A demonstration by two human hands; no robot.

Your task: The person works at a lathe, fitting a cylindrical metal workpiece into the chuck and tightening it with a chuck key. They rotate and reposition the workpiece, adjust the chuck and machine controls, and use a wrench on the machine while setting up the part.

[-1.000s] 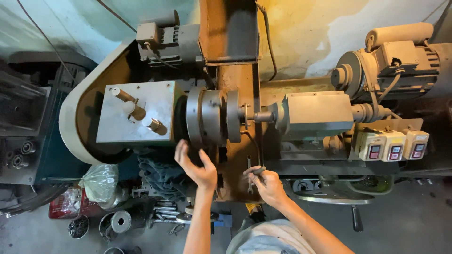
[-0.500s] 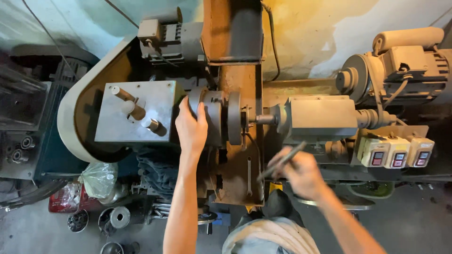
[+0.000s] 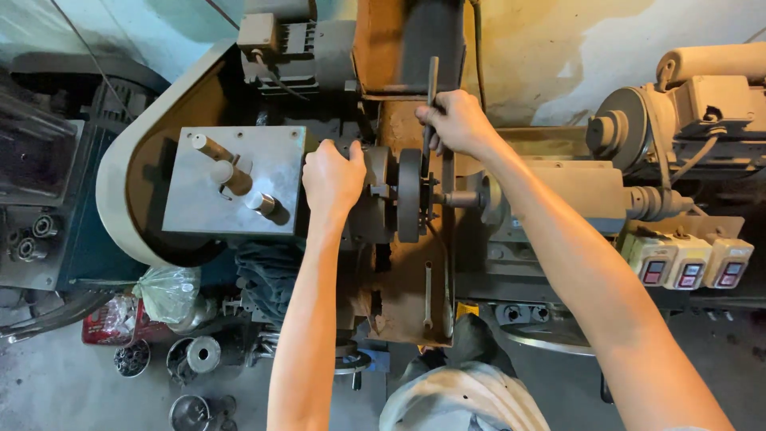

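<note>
I look straight down on an old lathe. My left hand grips the top of the round dark chuck beside the grey headstock box. A grey disc-shaped part sits just right of the chuck. My right hand is closed on a long thin metal rod tool, which points down at the disc's top edge. The tailstock presses in from the right.
A box of switches with red buttons hangs at the right. A motor sits at the upper right. Another wrench lies on the rusty bed. A plastic bag, cans and scrap lie on the floor at lower left.
My right hand has risen from the bed's front edge to above the disc, carrying the rod tool. My left hand stays on the chuck.
</note>
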